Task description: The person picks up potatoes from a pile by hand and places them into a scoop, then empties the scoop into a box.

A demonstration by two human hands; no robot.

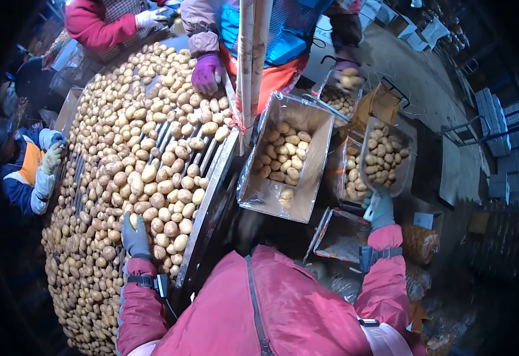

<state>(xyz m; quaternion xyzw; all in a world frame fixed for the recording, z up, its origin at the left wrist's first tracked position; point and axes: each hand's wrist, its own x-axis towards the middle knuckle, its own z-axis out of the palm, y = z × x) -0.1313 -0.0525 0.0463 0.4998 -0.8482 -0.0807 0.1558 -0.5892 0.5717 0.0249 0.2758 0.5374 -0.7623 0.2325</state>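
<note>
**Fingers: left on the potato bed, right on the scoop handle**

Fingers of my left hand, in a grey-blue glove, lie over the small tan potatoes on the steel roller table at 10 o'clock. Whether they pinch one I cannot tell. My right hand, same glove, is at 2 o'clock, fingers wrapped around the handle of a grey metal scoop heaped with potatoes. A plastic-lined cardboard box, part-filled, sits at 12 between table and scoop.

Handling, my reading:
- Potatoes: firm, rounded, dusty-skinned, light singly and apt to roll. Better cupped across the middle than pinched at an end.
- Loaded scoop: likely heavy toward the front. Grip close to the pan and hold it level.

Co-workers across the table: a purple-gloved hand at 11, a white-gloved hand beyond it, and a pale-gloved hand at 9.
</note>
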